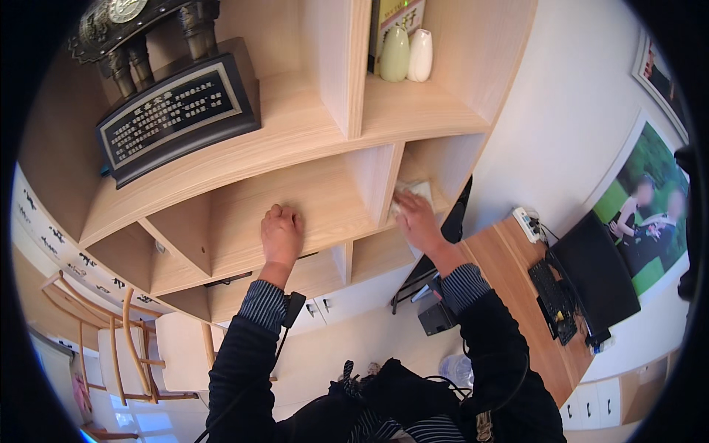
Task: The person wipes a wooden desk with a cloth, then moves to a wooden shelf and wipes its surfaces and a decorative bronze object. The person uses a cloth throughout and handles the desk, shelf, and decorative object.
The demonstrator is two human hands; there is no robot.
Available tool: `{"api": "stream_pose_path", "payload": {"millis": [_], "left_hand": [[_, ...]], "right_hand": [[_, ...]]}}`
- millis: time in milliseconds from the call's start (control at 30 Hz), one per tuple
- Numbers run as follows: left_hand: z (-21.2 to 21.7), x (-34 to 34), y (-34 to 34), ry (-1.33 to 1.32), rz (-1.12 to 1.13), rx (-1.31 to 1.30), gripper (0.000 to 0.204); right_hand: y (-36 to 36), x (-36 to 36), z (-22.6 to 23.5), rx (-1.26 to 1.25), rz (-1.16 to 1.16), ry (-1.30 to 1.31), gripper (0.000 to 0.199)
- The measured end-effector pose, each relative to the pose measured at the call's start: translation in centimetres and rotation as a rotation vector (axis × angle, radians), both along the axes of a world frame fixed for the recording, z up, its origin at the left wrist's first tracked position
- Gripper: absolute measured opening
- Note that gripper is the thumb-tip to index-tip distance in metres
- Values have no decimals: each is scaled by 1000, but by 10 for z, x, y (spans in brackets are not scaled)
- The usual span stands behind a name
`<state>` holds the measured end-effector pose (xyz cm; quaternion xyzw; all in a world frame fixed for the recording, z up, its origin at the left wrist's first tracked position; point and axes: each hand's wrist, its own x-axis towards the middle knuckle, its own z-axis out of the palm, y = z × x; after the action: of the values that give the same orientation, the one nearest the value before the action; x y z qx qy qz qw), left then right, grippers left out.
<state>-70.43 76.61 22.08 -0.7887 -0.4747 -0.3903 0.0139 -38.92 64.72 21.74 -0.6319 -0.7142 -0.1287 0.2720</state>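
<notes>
Dark sleeves (247, 369) reach up from the lower edge of the head view to a pale wooden shelf unit (295, 196). Left hand (283, 235) sits at the front of the wide middle compartment, fingers curled in; nothing shows in them, though their undersides are hidden. Right hand (419, 221) is at the small compartment just right of the divider (387, 184), its fingers slightly bent over a white cloth (419, 190); I cannot tell whether they pinch it or only press it. The cloth lies crumpled in that compartment. Wiping this shelf seems to be the step in hand; the next move probably calls for flat, steady pressure toward the back corners.
</notes>
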Motion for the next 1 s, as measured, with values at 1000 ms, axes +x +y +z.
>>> {"api": "stream_pose_path", "payload": {"millis": [1000], "left_hand": [[10,6,-8,82,99,-13,12]], "right_hand": [[-56,41,-11,-124,287,286,32]]}}
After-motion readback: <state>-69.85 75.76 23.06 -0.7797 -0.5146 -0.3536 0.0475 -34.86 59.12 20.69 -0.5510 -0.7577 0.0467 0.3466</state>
